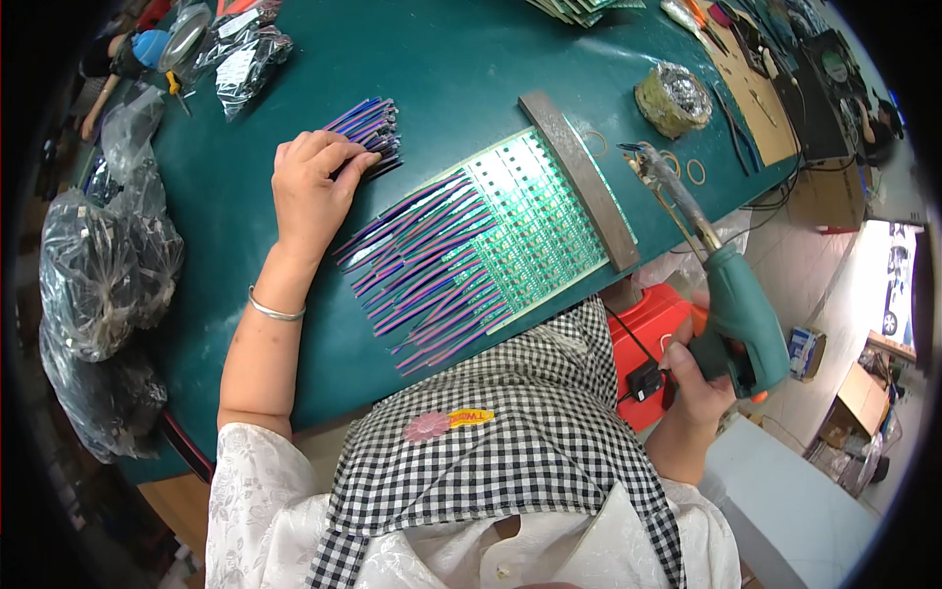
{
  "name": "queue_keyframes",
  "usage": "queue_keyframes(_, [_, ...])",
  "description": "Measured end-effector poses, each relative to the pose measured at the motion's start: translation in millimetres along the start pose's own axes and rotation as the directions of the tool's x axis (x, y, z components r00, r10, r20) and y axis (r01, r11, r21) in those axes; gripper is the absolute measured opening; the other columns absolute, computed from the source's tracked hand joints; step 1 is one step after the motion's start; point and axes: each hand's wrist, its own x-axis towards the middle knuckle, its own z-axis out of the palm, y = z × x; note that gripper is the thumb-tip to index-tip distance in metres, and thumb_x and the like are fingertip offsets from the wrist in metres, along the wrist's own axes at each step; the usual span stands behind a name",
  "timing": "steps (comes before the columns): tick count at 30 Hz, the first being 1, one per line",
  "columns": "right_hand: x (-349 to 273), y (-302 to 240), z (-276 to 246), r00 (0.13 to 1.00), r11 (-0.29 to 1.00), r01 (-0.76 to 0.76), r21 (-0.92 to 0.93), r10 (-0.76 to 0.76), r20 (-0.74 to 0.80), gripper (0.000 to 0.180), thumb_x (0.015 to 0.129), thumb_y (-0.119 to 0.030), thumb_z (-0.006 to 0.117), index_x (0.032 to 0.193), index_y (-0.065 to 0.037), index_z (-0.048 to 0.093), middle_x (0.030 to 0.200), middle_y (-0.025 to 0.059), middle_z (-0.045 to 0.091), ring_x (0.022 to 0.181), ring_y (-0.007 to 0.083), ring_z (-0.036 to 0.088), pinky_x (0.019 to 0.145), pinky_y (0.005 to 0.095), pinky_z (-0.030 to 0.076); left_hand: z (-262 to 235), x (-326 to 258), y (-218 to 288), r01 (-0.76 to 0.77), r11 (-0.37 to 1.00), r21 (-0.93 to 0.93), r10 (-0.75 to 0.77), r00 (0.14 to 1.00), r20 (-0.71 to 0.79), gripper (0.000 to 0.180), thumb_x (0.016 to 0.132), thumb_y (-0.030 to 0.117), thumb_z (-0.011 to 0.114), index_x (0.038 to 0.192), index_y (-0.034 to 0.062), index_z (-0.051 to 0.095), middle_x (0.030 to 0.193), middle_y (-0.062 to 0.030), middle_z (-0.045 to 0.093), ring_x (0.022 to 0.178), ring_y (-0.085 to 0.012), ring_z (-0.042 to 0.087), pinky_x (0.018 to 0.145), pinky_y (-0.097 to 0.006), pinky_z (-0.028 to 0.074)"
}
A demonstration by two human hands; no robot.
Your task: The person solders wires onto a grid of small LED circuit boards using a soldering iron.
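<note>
My left hand (312, 187) rests at a bundle of thin blue, purple and dark wires (375, 120) on the table, thumb and fingers closed at its near end. To the right lies a green circuit board panel (535, 221) with rows of small parts. Many wires in pink, blue and black (422, 265) stretch left from its left side. Across the panel's right side lies a dark flat metal bar (579, 177). My right hand (699, 388) grips a green soldering gun (741, 304) beyond the table's front edge. Its tip points up and left, apart from the panel.
A foil-lined round pot (674, 98), rubber bands (696, 172) and pliers (734, 133) are at the right. Clear plastic bags (103, 265) bulge along the left edge. More boards (579, 10) lie at the back. A red case (653, 329) stands below the table's edge.
</note>
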Motion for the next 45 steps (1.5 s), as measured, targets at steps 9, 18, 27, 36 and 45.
queue_keyframes(9, [-3.4, 5.8, 13.9, 0.99, 0.941, -0.134, 0.311, 0.138, 0.008, 0.065, 0.075, 0.014, 0.066, 0.137, 0.003, 0.049, 0.133, 0.0249, 0.059, 0.072, 0.0167, 0.06, 0.057, 0.0277, 0.048, -33.2, 8.4, 75.8, 0.623, 0.5, -0.602, -0.324, 0.779, 0.537, 0.02, 0.09, -0.002, 0.066, 0.11, 0.0013, 0.07, 0.078, -0.0015, 0.069, 0.066, -0.0047, 0.058, 0.059, -0.022, 0.047])
queue_keyframes(18, [9.2, 32.2, 15.1, 0.977, 0.913, -0.205, 0.352, 0.173, 0.122, 0.055, 0.075, 0.013, 0.068, 0.128, 0.007, 0.054, 0.125, 0.0222, 0.061, 0.073, 0.0162, 0.06, 0.06, 0.0274, 0.049, -15.1, -10.2, 105.8, 0.476, 0.688, -0.548, -0.049, 0.783, 0.62, 0.012, 0.091, 0.004, 0.066, 0.101, 0.0006, 0.072, 0.09, -0.0119, 0.071, 0.079, -0.0196, 0.068, 0.071, -0.031, 0.053])
queue_keyframes(27, [25.9, 34.1, 55.7, 0.914, 0.849, -0.384, 0.362, 0.293, 0.281, 0.055, 0.082, 0.002, 0.076, 0.132, 0.004, 0.052, 0.108, 0.016, 0.069, 0.081, 0.0122, 0.066, 0.07, 0.0251, 0.056, -18.4, -22.1, 139.4, 0.249, 0.631, -0.735, 0.117, 0.906, 0.407, 0.008, 0.083, 0.003, 0.074, 0.09, 0.0044, 0.072, 0.078, -0.0074, 0.068, 0.066, -0.0207, 0.066, 0.058, -0.03, 0.051])
queue_keyframes(36, [27.5, 28.1, 84.6, 0.941, 0.913, -0.308, 0.269, 0.25, 0.229, 0.053, 0.087, 0.009, 0.067, 0.136, 0.008, 0.047, 0.091, 0.0109, 0.067, 0.073, 0.0133, 0.065, 0.065, 0.0257, 0.055, -15.5, -20.4, 149.1, -0.373, 0.833, -0.408, 0.44, 0.894, 0.081, 0.024, 0.075, 0.006, 0.075, 0.097, -0.0011, 0.069, 0.09, -0.0128, 0.07, 0.069, -0.023, 0.068, 0.056, -0.03, 0.054])
queue_keyframes(45, [38.2, 21.0, 84.0, 0.886, 0.825, -0.459, 0.329, 0.45, 0.109, 0.039, 0.082, 0.004, 0.074, 0.117, 0.005, 0.056, 0.089, 0.0085, 0.069, 0.072, 0.0117, 0.066, 0.064, 0.0245, 0.055, -17.3, -15.6, 138.9, -0.328, 0.86, -0.391, 0.431, 0.877, 0.211, 0.034, 0.071, 0.007, 0.067, 0.103, -0.0047, 0.069, 0.091, -0.0122, 0.065, 0.064, -0.0186, 0.058, 0.052, -0.029, 0.048])
